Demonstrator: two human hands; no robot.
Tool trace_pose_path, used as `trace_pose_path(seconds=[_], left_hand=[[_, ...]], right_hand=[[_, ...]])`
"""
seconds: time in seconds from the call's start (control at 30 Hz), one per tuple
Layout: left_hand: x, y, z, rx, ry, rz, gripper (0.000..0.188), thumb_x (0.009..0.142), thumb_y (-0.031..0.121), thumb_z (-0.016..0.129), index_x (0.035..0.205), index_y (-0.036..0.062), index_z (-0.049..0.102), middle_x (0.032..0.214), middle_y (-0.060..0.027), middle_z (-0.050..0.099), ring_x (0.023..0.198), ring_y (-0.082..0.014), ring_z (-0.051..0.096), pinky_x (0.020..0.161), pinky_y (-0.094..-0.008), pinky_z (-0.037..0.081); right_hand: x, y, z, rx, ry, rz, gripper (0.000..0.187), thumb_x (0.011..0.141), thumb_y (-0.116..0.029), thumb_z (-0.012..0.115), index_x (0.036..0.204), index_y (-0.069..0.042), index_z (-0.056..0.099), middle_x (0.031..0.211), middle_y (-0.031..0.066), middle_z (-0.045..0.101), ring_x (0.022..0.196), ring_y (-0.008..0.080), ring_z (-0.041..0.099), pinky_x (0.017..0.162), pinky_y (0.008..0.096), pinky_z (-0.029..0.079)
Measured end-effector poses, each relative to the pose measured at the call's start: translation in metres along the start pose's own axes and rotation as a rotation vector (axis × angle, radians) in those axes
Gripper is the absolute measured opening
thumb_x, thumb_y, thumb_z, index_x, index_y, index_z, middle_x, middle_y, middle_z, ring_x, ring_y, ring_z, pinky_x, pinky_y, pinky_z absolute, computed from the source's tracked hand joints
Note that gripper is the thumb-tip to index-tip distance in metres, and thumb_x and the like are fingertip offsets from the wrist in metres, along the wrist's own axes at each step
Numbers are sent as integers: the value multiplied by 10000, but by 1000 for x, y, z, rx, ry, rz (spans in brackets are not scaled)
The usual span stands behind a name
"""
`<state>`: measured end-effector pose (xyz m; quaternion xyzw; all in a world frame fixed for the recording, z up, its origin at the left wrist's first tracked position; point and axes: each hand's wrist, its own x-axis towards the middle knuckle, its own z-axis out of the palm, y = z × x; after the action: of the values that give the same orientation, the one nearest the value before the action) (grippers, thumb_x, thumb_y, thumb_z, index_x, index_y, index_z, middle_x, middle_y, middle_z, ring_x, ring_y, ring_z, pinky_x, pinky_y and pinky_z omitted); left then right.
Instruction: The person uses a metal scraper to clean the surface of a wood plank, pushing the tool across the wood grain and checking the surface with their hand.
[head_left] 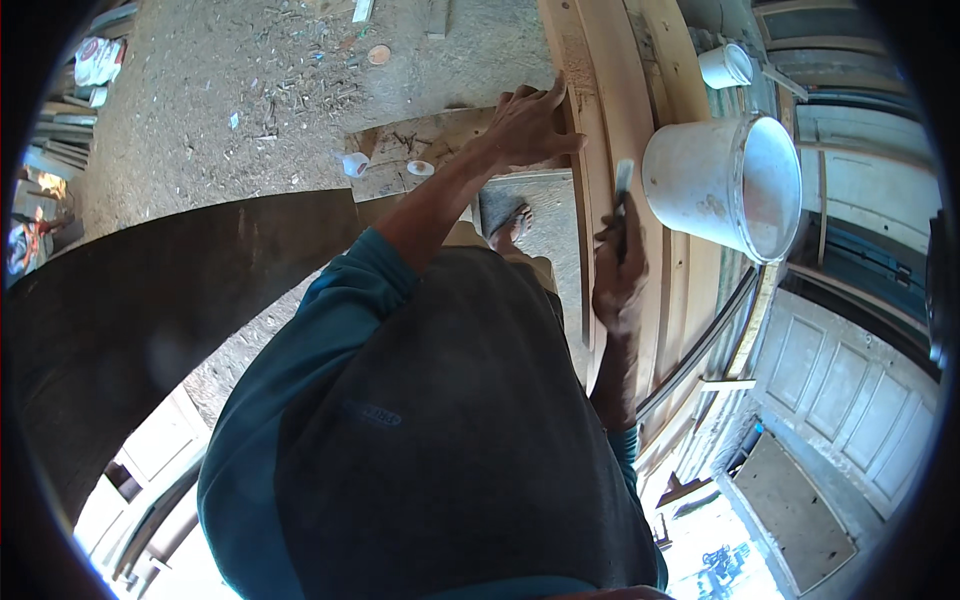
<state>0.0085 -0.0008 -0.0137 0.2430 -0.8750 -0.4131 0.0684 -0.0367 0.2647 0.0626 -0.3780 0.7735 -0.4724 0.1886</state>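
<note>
Long pale wooden boards (620,60) lie side by side, running away from me on my right. My left hand (530,128) touches the left edge of the nearest board, its index finger and thumb stretched apart and the other fingers bent. Lower down over the boards, my right hand (620,270) is closed around a flat-bladed hand tool (624,178) with a dark handle and a narrow pale blade pointing away from me. Whether it is a chisel or a putty knife I cannot tell. A rough, crumbly patch (572,60) shows on the board beyond my left fingertips.
A large white bucket (695,180) lies tipped on the boards to the right, with a smaller white bucket (725,66) beyond it. A wooden panel (400,150) with scraps lies on the littered floor. A dark curved slab (180,270) spans the left. Panelled doors (840,380) stand at right.
</note>
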Motion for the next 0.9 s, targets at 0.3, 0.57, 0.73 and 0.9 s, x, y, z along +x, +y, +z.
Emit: trace_pose_path(seconds=[0.3,0.57,0.73,0.9], left_hand=[[-1,-5,2,-31,27,-6,1039,867,362,692,1746,77,216,1480,-287,633,1447,-471,495,1235,-586,312],[-4,-7,6,30,58,19,1094,827,245,782,1747,98,208,1426,-279,660,1388,-444,571,1240,-552,350],[-2,-11,12,72,25,0,1140,857,335,810,1756,94,152,1404,-232,668,1395,-411,562,1214,-551,332],[-2,-10,13,80,33,-18,1119,875,370,843,1750,116,194,1434,-251,657,1406,-407,562,1237,-543,355]], right_hand=[[127,-7,-11,-350,-48,-186,403,988,8,588,1391,22,588,1084,298,695,953,453,714,852,510,563],[206,-17,7,-560,-163,-355,309,1009,-124,662,1295,-31,731,1154,233,760,1029,470,738,915,528,588],[228,-17,17,-796,-276,-331,304,1031,-167,639,1301,-71,739,1223,211,754,1101,427,731,973,522,581],[218,-15,-4,-874,-329,-360,348,1017,-174,637,1338,-82,734,1384,166,702,1261,392,664,1087,513,508]])
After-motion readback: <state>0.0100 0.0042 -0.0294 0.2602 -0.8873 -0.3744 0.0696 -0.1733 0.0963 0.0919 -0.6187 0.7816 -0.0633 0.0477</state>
